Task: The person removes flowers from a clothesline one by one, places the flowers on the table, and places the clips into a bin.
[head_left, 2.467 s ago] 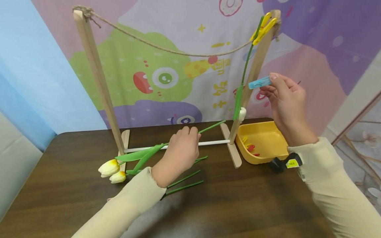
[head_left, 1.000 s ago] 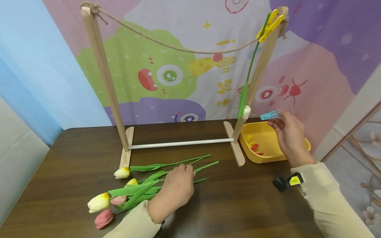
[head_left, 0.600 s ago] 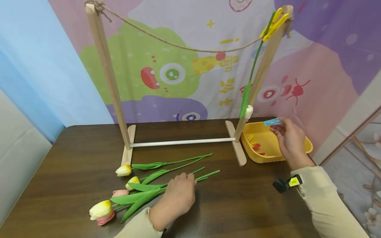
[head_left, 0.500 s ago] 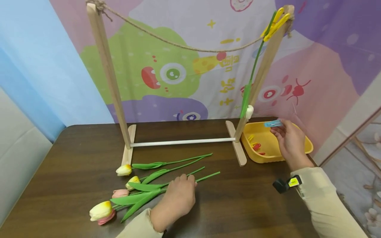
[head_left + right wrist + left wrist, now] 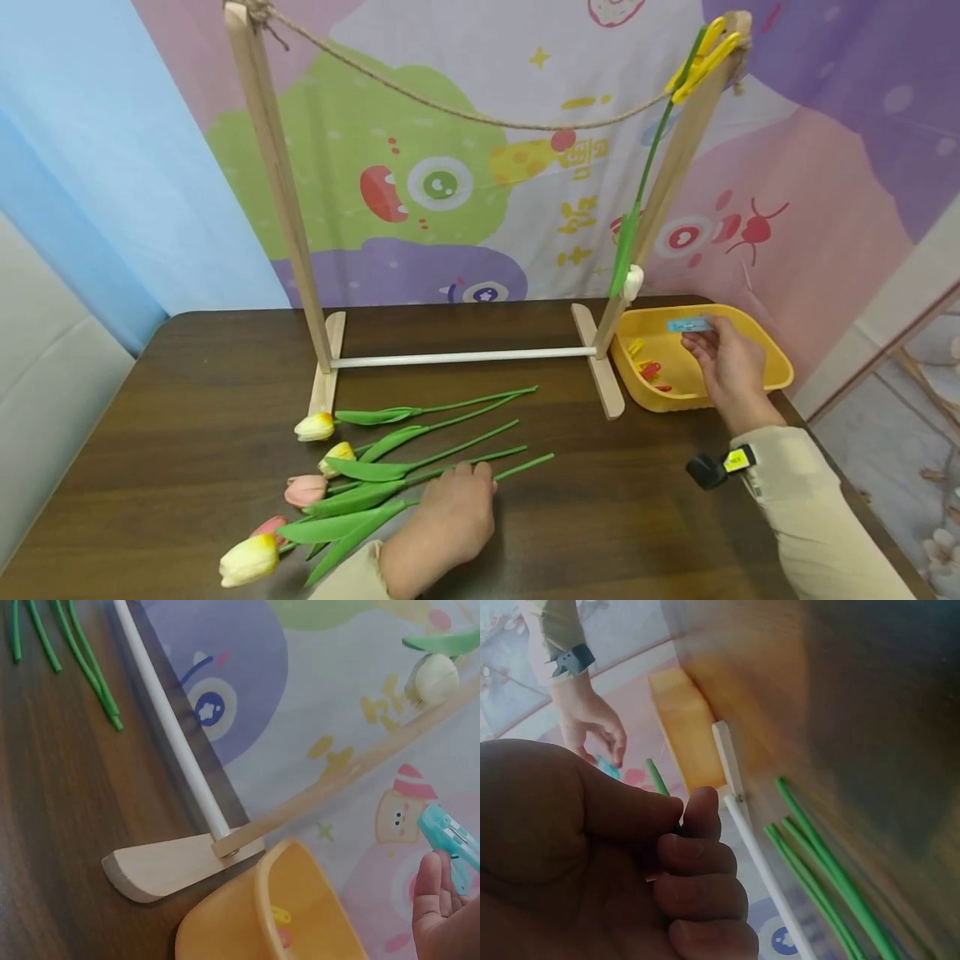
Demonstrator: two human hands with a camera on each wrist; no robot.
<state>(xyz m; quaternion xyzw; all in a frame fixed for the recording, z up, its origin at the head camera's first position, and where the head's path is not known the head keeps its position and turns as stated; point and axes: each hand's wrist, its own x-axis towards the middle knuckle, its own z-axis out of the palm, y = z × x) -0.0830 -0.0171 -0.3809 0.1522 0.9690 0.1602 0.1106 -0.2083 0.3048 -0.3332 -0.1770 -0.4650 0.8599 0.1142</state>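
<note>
My left hand (image 5: 453, 517) pinches the green stem of a yellow-white artificial tulip (image 5: 249, 560) low over the table; the stem (image 5: 657, 777) pokes out past thumb and forefinger in the left wrist view. Beside it several more tulips lie side by side, among them a pink tulip (image 5: 305, 491) and a yellow tulip (image 5: 315, 427). Another pink head is partly covered by the held tulip. Over the yellow tray, my right hand (image 5: 731, 367) holds a light blue clothespin (image 5: 688, 325) between thumb and fingers. A white tulip (image 5: 633, 283) hangs head down from the rope (image 5: 465, 114) by a yellow clothespin (image 5: 703, 67).
The wooden rack (image 5: 279, 183) stands at the back of the table (image 5: 600, 517), with a white rod (image 5: 465, 358) joining its feet. A yellow tray (image 5: 701, 404) right of it holds red and yellow clothespins (image 5: 649, 370). A cartoon-printed cloth (image 5: 480, 208) hangs behind.
My left hand has come down from near the white rod toward the near side, bringing the yellow-white tulip with it. My right hand, still holding the blue clothespin, has dropped to above the tray.
</note>
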